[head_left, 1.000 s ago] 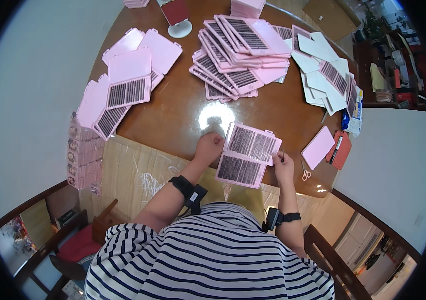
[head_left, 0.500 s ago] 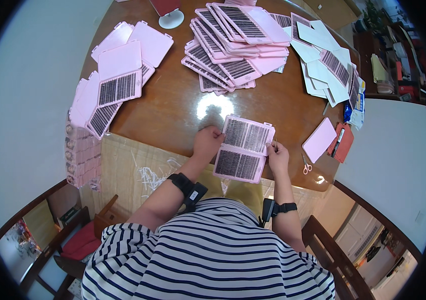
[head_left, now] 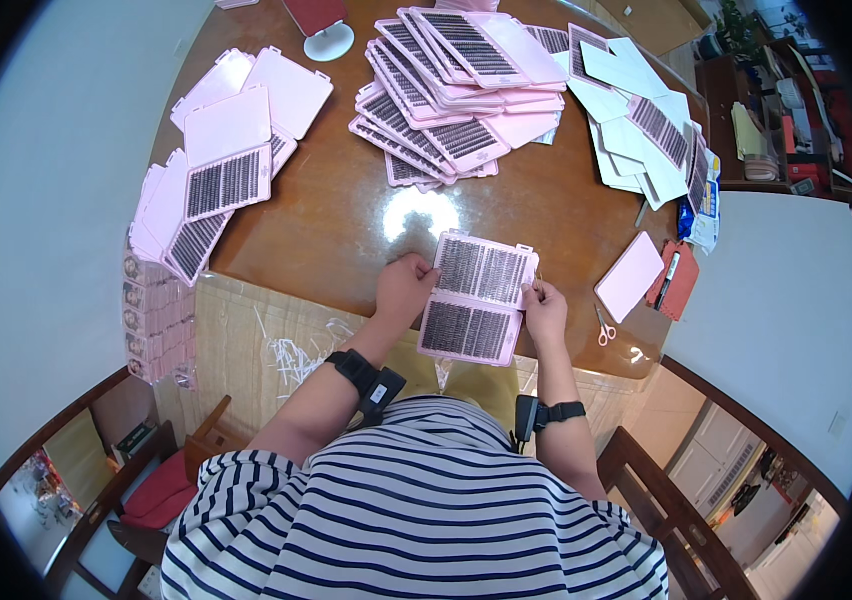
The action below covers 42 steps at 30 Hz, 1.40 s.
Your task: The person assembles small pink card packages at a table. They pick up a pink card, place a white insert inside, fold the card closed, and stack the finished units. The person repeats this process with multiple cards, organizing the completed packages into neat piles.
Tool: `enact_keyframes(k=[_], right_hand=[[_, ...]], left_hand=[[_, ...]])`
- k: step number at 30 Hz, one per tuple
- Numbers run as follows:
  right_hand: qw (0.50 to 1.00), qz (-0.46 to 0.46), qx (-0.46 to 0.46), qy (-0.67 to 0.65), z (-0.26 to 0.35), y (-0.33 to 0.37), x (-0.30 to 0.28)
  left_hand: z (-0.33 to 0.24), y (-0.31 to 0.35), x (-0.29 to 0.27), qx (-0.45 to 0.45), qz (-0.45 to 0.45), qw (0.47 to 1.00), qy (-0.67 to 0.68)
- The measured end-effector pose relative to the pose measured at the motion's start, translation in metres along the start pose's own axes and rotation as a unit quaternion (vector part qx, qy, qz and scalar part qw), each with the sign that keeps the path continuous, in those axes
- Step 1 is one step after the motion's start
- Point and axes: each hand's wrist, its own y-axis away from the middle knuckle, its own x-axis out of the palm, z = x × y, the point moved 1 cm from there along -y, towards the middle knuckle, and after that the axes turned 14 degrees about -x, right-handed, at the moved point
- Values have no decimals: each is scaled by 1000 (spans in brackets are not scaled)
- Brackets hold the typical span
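Note:
An opened pink eyelash case [head_left: 469, 297] is at the table's near edge, rows of dark lash clusters filling both its halves. My left hand [head_left: 405, 290] pinches its left edge near the fold. On the opposite side, the fingers of my right hand [head_left: 546, 308] are closed at the case's right edge. A thin pale sliver, too small to name, shows by those fingertips. Further back rises a heap of similar open eyelash cases [head_left: 466, 95], stacked askew. More open cases [head_left: 229, 185] overlap at the left.
White cards and lash sheets [head_left: 636, 120] pile up at the far right. Nearer lie a closed pink case [head_left: 630, 277], a black marker [head_left: 668, 280] on a red packet, and small scissors [head_left: 605, 328]. Paper shreds [head_left: 296, 358] litter the floor. A stand mirror [head_left: 328, 42] is at the back.
The whole scene sits slightly further left in the picture, as the view has shifted. Both hands keep their places on the eyelash case.

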Motion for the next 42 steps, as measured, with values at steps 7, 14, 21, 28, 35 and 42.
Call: enact_keyframes(k=[7,14,21,28,35,42], right_hand=[[990,6,-44,134,22,3,-2],[998,52,24,0,10,-1,-12],[978,-22,-118,168,44,-2,-46],[906,141,-168,361,48,-5,-20],[984,56,-50,159,18,58,-28],[982,118,-46,144,-12,35,-25]], left_hand=[[-18,9,5,326,-43,923,-200],[-22,9,14,346,37,891,-291],[-19,9,16,345,36,892,-290],[-19,8,17,331,48,893,-302],[-24,12,13,326,63,893,-305],[-13,-1,12,323,67,938,-110]])
